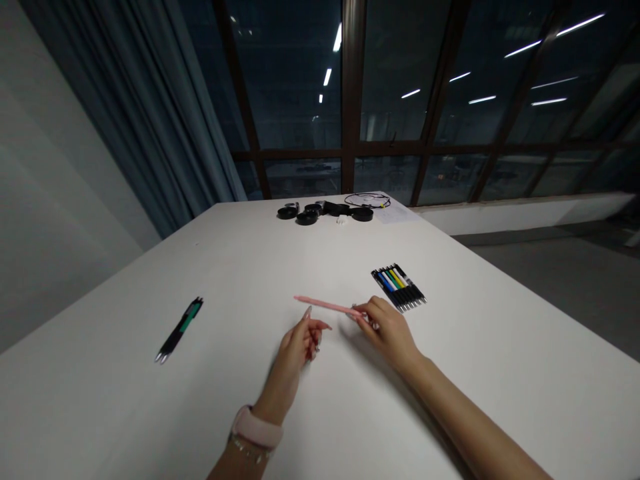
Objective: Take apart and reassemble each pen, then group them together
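A slim pink pen (325,305) is pinched at its right end by my right hand (385,327), and it points left above the table. Just below the pen's middle is my left hand (300,340), its thumb and fingers apart with nothing between them. Right of my right hand lies a row of several pens (399,287), side by side, with black ends and blue, white, green and yellow middles. Farther left, two pens (180,329) lie together on the table, black with some green showing.
The white table (240,267) reaches back to a dark window. Along its far edge are several round black objects (307,217), a coiled black cable (367,199), a small white item (342,219) and some paper (396,212). A blue curtain (145,100) hangs at the left.
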Action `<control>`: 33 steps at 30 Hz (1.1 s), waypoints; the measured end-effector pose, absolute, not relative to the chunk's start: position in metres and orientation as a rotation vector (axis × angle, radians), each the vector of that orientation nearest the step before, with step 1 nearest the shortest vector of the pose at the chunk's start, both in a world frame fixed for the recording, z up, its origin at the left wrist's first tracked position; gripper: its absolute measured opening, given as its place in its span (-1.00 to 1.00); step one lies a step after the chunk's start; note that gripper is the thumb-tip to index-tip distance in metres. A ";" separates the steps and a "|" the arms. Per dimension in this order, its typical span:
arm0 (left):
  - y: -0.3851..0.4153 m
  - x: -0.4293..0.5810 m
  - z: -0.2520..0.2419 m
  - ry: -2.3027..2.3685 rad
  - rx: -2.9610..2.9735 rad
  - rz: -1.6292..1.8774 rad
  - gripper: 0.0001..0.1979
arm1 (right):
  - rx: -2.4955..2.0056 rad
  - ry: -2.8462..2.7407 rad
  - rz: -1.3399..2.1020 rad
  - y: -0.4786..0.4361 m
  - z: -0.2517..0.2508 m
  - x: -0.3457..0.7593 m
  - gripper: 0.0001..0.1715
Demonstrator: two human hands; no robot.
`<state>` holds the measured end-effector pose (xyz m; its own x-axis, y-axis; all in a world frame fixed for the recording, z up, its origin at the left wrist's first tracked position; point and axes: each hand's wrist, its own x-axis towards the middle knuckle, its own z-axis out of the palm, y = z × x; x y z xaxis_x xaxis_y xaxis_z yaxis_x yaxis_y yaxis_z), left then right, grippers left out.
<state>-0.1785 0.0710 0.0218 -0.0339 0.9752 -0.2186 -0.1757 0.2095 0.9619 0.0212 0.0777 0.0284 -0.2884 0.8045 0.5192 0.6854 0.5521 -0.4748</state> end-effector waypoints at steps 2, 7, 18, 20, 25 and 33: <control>0.071 -0.179 0.025 1.219 0.906 1.164 -0.42 | -1.302 -1.934 0.185 0.088 0.030 0.038 -0.60; 0.071 -0.179 0.028 1.226 0.922 1.157 -0.47 | -1.693 -1.680 0.029 0.109 0.027 0.089 -0.51; 0.070 -0.181 0.024 1.222 0.953 1.184 -0.50 | -2.217 -1.445 0.033 0.112 0.023 0.143 -0.54; 0.069 -0.181 0.024 1.226 0.962 1.188 -0.51 | -2.247 -1.444 0.043 0.112 0.021 0.145 -0.53; 0.070 -0.182 0.022 1.220 0.964 1.199 -0.52 | -2.284 -1.449 0.091 0.114 0.015 0.144 -0.54; 0.070 -0.182 0.021 1.230 0.981 1.189 -0.55 | -2.339 -1.459 0.224 0.118 0.010 0.143 -0.58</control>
